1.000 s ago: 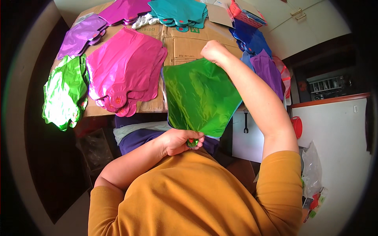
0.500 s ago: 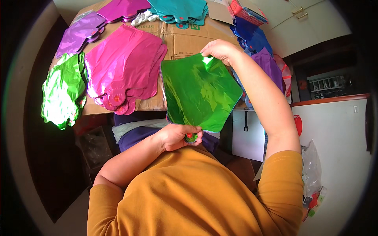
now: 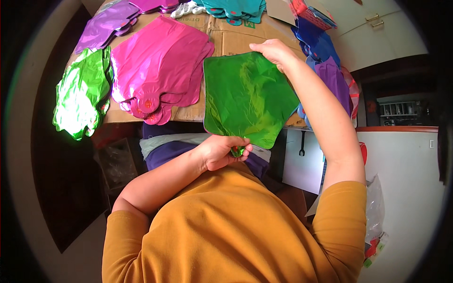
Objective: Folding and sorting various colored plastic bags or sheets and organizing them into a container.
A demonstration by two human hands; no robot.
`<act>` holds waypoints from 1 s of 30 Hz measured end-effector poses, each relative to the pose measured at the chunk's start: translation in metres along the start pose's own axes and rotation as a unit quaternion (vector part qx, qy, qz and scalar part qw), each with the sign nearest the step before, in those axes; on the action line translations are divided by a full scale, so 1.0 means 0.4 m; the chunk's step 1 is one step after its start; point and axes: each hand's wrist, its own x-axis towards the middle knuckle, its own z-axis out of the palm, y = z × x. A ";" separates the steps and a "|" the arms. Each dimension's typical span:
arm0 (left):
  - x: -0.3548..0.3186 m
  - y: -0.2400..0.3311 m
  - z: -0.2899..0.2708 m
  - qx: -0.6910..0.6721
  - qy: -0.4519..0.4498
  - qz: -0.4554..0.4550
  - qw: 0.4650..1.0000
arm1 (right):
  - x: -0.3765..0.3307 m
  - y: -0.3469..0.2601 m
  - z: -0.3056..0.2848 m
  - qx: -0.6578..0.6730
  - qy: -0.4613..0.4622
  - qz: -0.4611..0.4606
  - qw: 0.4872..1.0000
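Note:
A flat, uninflated green foil balloon (image 3: 245, 96) is stretched between my two hands above the near edge of a cardboard-covered table (image 3: 226, 40). My left hand (image 3: 222, 151) pinches its neck close to my chest. My right hand (image 3: 273, 49) grips its far top edge. A stack of pink foil balloons (image 3: 158, 61) lies just to the left of it on the cardboard.
More flat foil balloons lie in piles by colour: green (image 3: 80, 96) at the left edge, purple (image 3: 106, 23) at far left, teal (image 3: 236, 7) at the back, blue (image 3: 316, 42) and purple (image 3: 332, 78) on the right. A white cabinet (image 3: 396, 160) stands at right.
The green balloon has swung left and slightly up between my hands, and now overlaps the cardboard nearer the pink stack. Both grips are unchanged.

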 end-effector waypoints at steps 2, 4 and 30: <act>0.000 -0.003 0.009 0.032 0.008 0.003 0.999 | -0.001 -0.013 0.007 -0.055 0.026 0.005 0.998; -0.001 -0.007 0.010 0.032 -0.028 0.000 0.999 | 0.004 -0.020 0.011 -0.142 0.023 0.013 0.990; 0.002 0.001 -0.015 -0.066 -0.086 -0.010 0.994 | 0.066 -0.001 0.027 0.019 -0.026 -0.023 0.999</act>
